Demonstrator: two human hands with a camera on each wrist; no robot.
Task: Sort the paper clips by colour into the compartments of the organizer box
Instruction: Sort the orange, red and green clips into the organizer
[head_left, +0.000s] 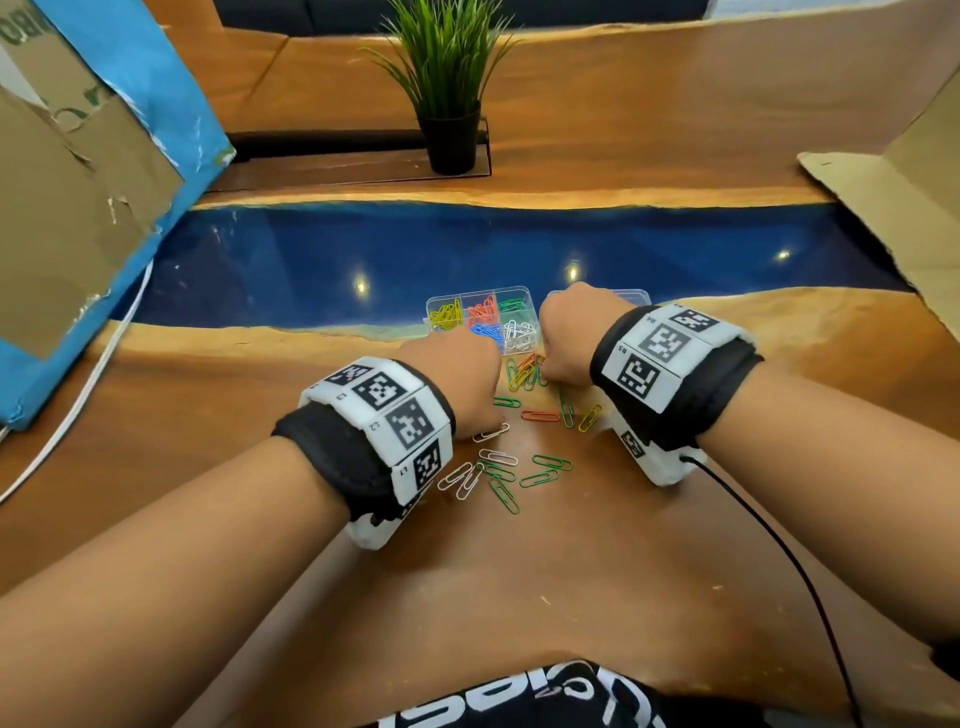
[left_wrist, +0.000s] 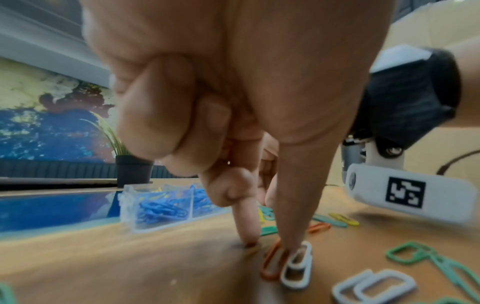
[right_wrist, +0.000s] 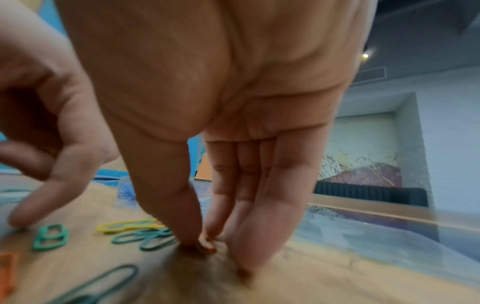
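Paper clips (head_left: 524, 470) lie loose on the table (head_left: 519, 571) before the part-filled organizer box (head_left: 483, 322) | my left hand (head_left: 457, 382) presses thumb and forefinger at touching orange (left_wrist: 271, 261) and white (left_wrist: 297, 265) clips; I risk lifting both | my right hand (head_left: 566, 332) pinches something orange, blurred | hands hide the box's right side.

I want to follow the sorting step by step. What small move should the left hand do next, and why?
Probably close the thumb and forefinger of the left hand on the white clip and lift it: the thumb tip rests on it, an orange clip lies against it, and nothing is pinched yet.
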